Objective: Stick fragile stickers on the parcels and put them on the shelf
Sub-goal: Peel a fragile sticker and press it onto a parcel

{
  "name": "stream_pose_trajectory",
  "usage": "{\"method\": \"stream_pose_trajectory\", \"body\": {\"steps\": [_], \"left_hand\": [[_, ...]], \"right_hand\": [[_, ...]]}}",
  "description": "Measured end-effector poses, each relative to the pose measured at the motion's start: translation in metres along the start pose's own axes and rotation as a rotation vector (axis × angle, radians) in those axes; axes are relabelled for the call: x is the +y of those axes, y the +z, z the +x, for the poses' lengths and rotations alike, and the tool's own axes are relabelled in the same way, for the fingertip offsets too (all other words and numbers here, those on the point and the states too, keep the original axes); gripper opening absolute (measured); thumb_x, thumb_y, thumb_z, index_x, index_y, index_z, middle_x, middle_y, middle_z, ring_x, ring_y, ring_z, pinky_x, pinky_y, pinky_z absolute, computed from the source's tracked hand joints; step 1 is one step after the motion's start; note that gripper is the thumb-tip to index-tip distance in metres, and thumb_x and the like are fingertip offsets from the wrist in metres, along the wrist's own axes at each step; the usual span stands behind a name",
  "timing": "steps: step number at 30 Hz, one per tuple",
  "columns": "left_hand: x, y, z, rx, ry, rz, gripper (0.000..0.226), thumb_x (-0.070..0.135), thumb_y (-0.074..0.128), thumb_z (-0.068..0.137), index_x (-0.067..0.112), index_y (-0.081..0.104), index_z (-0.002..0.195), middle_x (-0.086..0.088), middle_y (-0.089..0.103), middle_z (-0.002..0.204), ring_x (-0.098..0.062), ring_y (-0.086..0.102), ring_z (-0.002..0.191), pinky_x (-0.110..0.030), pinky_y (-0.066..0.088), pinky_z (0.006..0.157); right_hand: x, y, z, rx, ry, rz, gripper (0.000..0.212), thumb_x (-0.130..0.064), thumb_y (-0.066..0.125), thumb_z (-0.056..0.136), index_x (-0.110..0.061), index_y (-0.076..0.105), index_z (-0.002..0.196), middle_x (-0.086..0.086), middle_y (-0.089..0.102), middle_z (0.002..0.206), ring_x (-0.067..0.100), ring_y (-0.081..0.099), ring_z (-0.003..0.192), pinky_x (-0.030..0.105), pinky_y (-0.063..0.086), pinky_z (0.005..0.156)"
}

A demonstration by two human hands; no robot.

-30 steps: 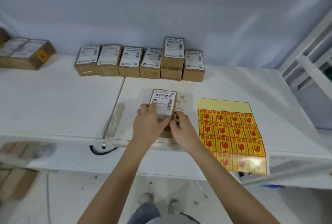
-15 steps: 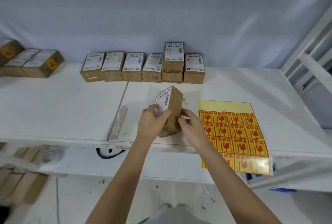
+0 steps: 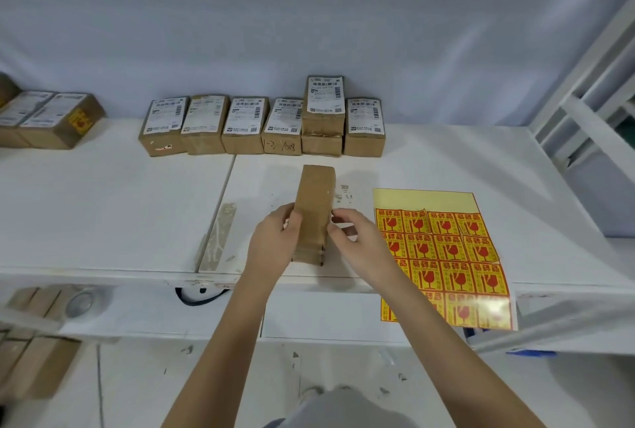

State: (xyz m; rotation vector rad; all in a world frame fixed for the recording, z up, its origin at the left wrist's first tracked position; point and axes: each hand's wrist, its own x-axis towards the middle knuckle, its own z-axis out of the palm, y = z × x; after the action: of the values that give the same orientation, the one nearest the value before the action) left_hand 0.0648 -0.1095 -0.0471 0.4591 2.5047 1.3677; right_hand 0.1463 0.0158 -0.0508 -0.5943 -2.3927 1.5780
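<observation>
1. Parcel (image 3: 314, 208) on its side edge on the table (image 3: 103, 208), plain brown face up, between my hands.
2. My left hand (image 3: 275, 249) grips its left side.
3. My right hand (image 3: 357, 242) pinches its right side.
4. Sticker sheet (image 3: 446, 256) just right of my right hand.

Parcel (image 3: 314, 208) between both hands, sticker sheet (image 3: 446, 256) right, parcel row (image 3: 261, 125) behind, on table (image 3: 103, 204)
</observation>
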Motion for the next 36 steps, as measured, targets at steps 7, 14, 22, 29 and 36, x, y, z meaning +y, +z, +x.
{"method": "stream_pose_trajectory", "body": {"steps": [7,14,22,29,36], "left_hand": [[0.017,0.01,-0.006,0.422,0.469,0.469,0.033,0.012,0.042,0.084,0.005,0.065,0.107,-0.016,0.061,0.114,-0.034,0.056,0.11,-0.041,0.049,0.085],[0.052,0.084,-0.02,0.009,0.782,0.593,0.027,0.018,0.049,0.082,0.007,0.068,0.096,-0.01,0.064,0.109,-0.027,0.058,0.113,-0.037,0.053,0.086],[0.034,0.143,-0.005,-0.324,0.578,0.719,0.061,0.031,0.038,0.098,0.003,0.017,0.148,-0.012,0.014,0.157,-0.024,0.004,0.146,-0.035,0.003,0.118],[0.02,0.157,0.003,-0.313,0.557,0.754,0.086,0.057,-0.008,0.081,0.007,0.005,0.15,-0.008,0.003,0.159,-0.019,-0.004,0.146,-0.031,-0.012,0.115],[0.017,0.159,0.004,-0.296,0.552,0.744,0.086,0.057,-0.008,0.081,0.007,0.005,0.15,-0.008,0.003,0.159,-0.019,-0.004,0.146,-0.031,-0.014,0.114]], "right_hand": [[0.021,-0.032,0.002,0.11,0.04,-0.083,0.022,-0.013,0.051,0.093,-0.01,0.06,0.114,-0.001,0.06,0.112,-0.002,0.054,0.083,0.007,0.04,0.07],[0.055,-0.086,-0.003,0.369,0.112,-0.384,0.024,-0.015,0.058,0.089,-0.009,0.062,0.112,0.008,0.061,0.113,0.021,0.06,0.09,0.035,0.051,0.078],[0.08,-0.112,0.007,0.39,0.28,-0.569,0.037,-0.031,0.057,0.09,-0.01,0.058,0.12,0.008,0.058,0.121,0.024,0.06,0.101,0.028,0.044,0.073],[0.087,-0.112,0.019,0.375,0.285,-0.639,0.035,-0.042,0.056,0.09,-0.015,0.065,0.11,0.002,0.066,0.107,0.018,0.063,0.092,0.024,0.045,0.063],[0.086,-0.114,0.023,0.365,0.282,-0.556,0.025,-0.031,0.057,0.091,-0.014,0.069,0.105,0.0,0.07,0.099,0.017,0.064,0.093,0.024,0.044,0.067]]}}
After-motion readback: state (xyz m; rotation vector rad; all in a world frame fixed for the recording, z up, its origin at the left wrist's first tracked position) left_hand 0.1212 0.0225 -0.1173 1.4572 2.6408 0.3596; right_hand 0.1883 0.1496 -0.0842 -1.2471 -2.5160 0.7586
